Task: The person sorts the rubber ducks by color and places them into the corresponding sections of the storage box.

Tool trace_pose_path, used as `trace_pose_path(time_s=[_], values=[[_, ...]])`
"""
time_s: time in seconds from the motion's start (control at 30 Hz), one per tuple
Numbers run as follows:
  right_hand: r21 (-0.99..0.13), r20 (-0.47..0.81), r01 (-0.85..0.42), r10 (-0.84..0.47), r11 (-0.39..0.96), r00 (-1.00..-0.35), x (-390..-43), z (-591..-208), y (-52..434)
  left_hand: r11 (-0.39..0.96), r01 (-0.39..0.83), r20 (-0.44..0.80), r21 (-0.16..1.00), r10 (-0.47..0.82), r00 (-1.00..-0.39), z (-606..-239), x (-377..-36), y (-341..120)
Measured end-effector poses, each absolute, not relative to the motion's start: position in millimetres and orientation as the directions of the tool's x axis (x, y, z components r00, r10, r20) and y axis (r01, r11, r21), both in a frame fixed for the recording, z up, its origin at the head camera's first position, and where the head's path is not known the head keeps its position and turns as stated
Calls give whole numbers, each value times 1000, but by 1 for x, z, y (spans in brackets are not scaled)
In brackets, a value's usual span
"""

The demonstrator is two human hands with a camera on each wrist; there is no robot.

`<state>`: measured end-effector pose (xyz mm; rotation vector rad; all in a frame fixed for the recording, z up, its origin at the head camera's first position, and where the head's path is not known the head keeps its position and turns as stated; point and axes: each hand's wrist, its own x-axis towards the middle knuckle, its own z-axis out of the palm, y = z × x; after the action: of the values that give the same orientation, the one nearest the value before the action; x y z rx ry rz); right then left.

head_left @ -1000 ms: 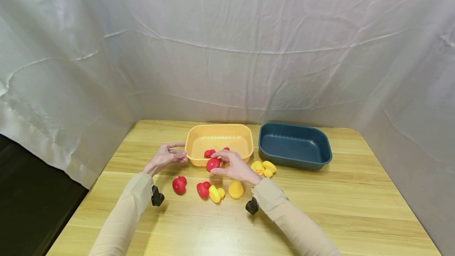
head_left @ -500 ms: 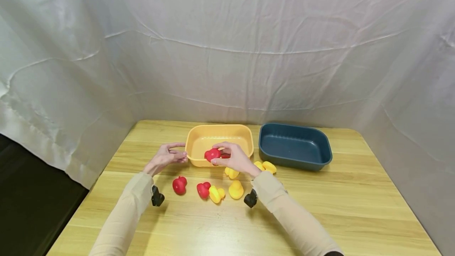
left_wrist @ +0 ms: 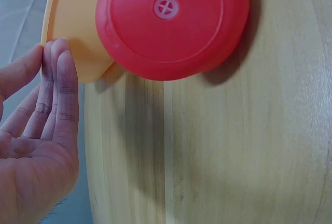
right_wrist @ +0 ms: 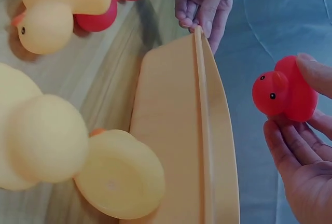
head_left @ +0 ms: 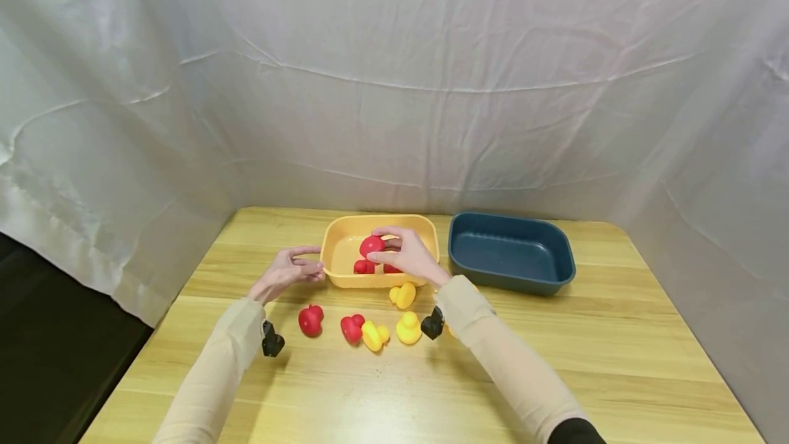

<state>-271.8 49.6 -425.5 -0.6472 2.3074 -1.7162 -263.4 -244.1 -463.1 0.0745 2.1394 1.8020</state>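
Note:
My left hand (head_left: 288, 274) pinches the left rim of a light orange plastic bin (head_left: 345, 281); the left wrist view has the thumb on one side of the wall and the fingers (left_wrist: 66, 94) on the other. Over the bin, my right hand (head_left: 411, 255) holds a red rubber duck (right_wrist: 288, 92) between thumb and fingertips. More red ducks (head_left: 364, 266) lie inside the bin, one partly hidden behind the right hand. On the table before the bin are two red ducks (head_left: 311, 321) and several yellow ducks (head_left: 409, 328).
A dark blue bin (head_left: 511, 279) stands to the right of the orange one. The wooden table (head_left: 616, 334) ends at a pale curtain (head_left: 394, 122) behind the bins. My right forearm partly covers yellow ducks in front of the blue bin.
My right hand has carried the red duck from the bin's front edge up and back over its inside. The left hand has kept its place on the rim.

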Motion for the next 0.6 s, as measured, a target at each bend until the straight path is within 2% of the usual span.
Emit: trace_pose_path(time_s=[0.6], values=[[-934, 55, -198, -427, 298, -903, -294, -432, 27, 178, -178, -222, 968, 269, -937, -464, -263, -245]])
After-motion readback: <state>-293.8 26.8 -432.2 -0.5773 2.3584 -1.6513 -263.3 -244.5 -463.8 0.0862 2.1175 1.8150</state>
